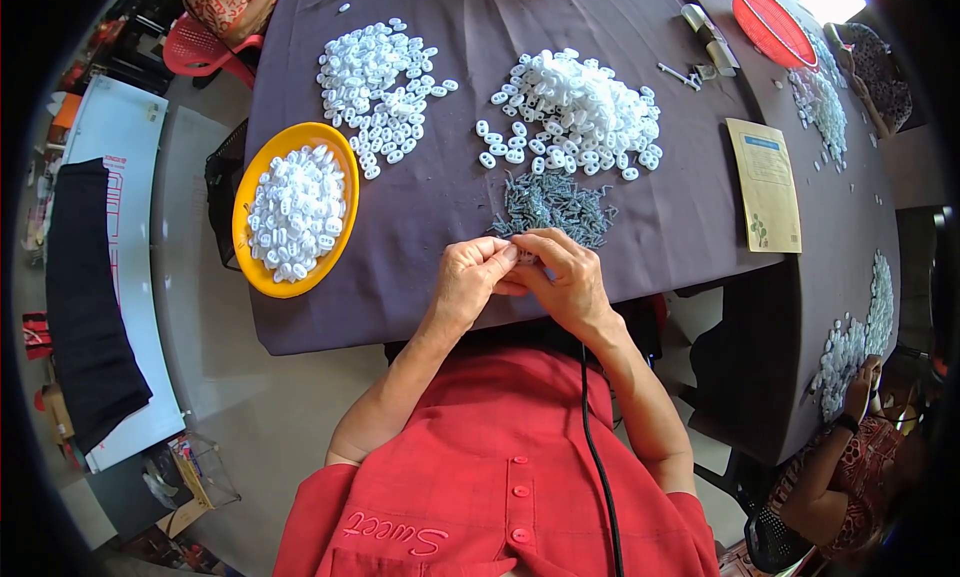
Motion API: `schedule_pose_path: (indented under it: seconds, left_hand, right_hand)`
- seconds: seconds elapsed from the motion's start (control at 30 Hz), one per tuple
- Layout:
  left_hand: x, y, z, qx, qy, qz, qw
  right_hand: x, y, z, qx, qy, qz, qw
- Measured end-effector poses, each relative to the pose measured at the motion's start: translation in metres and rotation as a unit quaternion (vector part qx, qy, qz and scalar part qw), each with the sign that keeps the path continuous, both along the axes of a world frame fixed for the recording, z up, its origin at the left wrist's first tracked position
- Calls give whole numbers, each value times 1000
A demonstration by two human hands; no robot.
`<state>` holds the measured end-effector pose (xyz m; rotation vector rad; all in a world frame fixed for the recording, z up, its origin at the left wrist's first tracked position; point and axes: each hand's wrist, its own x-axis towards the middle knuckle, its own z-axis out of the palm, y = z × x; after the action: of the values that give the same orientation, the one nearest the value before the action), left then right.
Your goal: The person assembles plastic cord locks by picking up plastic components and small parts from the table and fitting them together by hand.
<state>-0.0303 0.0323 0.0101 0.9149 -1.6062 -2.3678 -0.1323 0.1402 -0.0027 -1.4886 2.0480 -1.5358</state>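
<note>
My left hand (468, 282) and my right hand (568, 277) meet at the table's near edge, fingertips pinched together. Between the fingers of my right hand shows part of a small white plastic piece (526, 258); the fingers cover the rest. What my left fingertips grip is too small to make out. Just beyond them lies a heap of thin grey pieces (555, 207) that look like small springs. Behind it spreads a pile of white oval two-hole plastic pieces (590, 112), with a similar white pile (375, 87) to its left.
A yellow-orange bowl (352, 192) full of white pieces stands at the left edge of the dark tablecloth (420, 212). To the right lie a brown envelope (765, 187), a key-like object (680, 76) and a red basket (773, 22). Other people sit at the table, one handling pale pieces (845, 362).
</note>
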Motion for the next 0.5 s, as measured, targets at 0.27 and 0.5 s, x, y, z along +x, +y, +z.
schedule_pose_path:
  seconds: [0.27, 0.5]
  left_hand:
    - [-2, 3, 1, -22, 11, 19, 1000]
    - [-2, 3, 1, -32, 20, 35, 999]
  right_hand:
    - [1, -2, 0, 14, -15, -13, 1000]
    - [1, -4, -3, -2, -3, -16, 1000]
